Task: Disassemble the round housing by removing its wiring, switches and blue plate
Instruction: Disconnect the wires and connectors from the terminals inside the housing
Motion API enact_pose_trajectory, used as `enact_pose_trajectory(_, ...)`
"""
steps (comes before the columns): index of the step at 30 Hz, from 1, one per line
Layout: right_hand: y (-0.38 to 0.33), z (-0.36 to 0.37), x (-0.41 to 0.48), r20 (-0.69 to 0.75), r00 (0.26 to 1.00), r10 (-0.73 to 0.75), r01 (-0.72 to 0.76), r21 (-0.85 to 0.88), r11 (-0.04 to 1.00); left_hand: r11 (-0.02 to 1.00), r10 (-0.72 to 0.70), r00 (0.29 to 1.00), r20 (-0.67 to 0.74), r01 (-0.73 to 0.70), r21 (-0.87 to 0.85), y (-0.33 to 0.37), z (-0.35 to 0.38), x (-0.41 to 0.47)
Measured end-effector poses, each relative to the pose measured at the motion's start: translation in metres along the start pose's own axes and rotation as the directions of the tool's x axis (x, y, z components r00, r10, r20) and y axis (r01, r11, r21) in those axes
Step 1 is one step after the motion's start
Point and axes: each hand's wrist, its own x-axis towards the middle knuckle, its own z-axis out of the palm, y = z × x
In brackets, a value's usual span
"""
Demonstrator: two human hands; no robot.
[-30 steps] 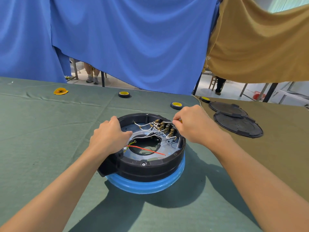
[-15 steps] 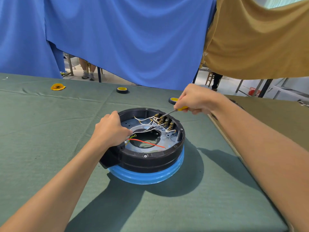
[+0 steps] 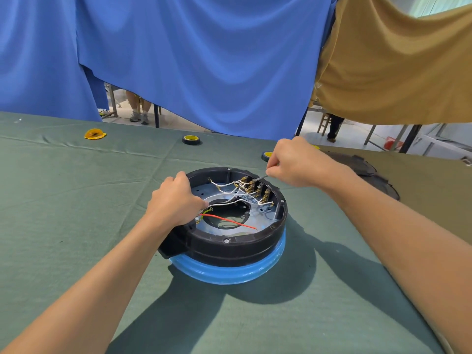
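Both hands are busy at the housing. The left hand (image 3: pixel 176 203) is curled over the left rim of the round black plastic housing (image 3: pixel 229 249) and grips it, I think to keep it steady. The right hand (image 3: pixel 298 164) is closed in a fist round a thin metal tool (image 3: pixel 260 178), probably a screwdriver. Its handle is hidden in the fist, and its tip reaches the far end of the row of brass-coloured switches (image 3: pixel 258 190).

The housing stands in the middle of the table, on a matte green cloth (image 3: pixel 76 200), and it sits on top of a glossy blue ring (image 3: pixel 229 274). In my judgement the task is at an early stage. The thin white wires (image 3: pixel 224 186) run in loops to the switches, and one red wire (image 3: pixel 229 221) lies across the central round hole. The pale blue plate (image 3: pixel 265 218) is in place on the floor of the housing. So the wiring, the switches and the plate are all left to remove; the present step seems to be loosening a terminal.

The housing wall is smooth and hard, with small screws. The wires look soft and easy to bend. Further away lie rolls of tape (image 3: pixel 191 140) with yellow centres, and at the right flat black round covers (image 3: pixel 362 163).
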Motion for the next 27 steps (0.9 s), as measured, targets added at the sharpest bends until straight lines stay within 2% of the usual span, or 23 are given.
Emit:
enact_pose_trajectory(2,-0.003,0.002,0.0,-0.003,0.998,-0.067,0.066,-0.056,0.996,1.0,-0.001,1.0,0.002,0.001,-0.002,0.0,-0.001,-0.001)
enact_pose_trajectory(4,0.001,-0.001,0.003,0.023,0.997,-0.08,0.081,-0.028,0.996,1.0,0.003,1.0,0.005,-0.003,-0.004,0.0,-0.001,-0.002)
enact_pose_trajectory(8,0.018,-0.013,0.019,0.113,0.993,0.03,-0.045,0.134,0.99,1.0,0.026,1.0,0.004,-0.026,-0.003,0.002,-0.005,-0.004)
enact_pose_trajectory(12,0.026,-0.021,0.035,0.267,0.962,0.049,-0.125,0.274,0.954,0.999,0.036,0.999,0.008,-0.036,0.008,0.004,-0.006,-0.005)
enact_pose_trajectory(15,0.04,-0.021,0.045,0.425,0.9,0.1,-0.293,0.417,0.86,0.999,0.037,0.999,0.013,-0.037,0.015,0.004,-0.006,-0.005)
enact_pose_trajectory(18,0.058,-0.01,0.05,0.604,0.786,0.132,-0.488,0.475,0.732,0.999,0.035,0.999,0.01,-0.035,0.02,0.004,-0.005,-0.005)
enact_pose_trajectory(20,0.068,0.0,0.049,0.659,0.743,0.113,-0.558,0.518,0.648,0.999,0.031,1.0,0.008,-0.031,0.017,0.004,-0.005,-0.005)
enact_pose_trajectory(23,0.072,0.006,0.043,0.617,0.782,0.088,-0.522,0.571,0.633,1.0,0.021,1.0,0.013,-0.021,0.008,0.003,-0.005,-0.003)
enact_pose_trajectory(25,0.067,0.002,0.039,0.521,0.849,0.088,-0.424,0.573,0.701,1.0,0.014,1.0,0.022,-0.014,-0.001,0.003,-0.004,-0.001)
enact_pose_trajectory(27,0.056,-0.006,0.035,0.384,0.917,0.11,-0.302,0.487,0.82,1.0,0.008,1.0,0.027,-0.008,-0.002,0.002,-0.004,0.0)
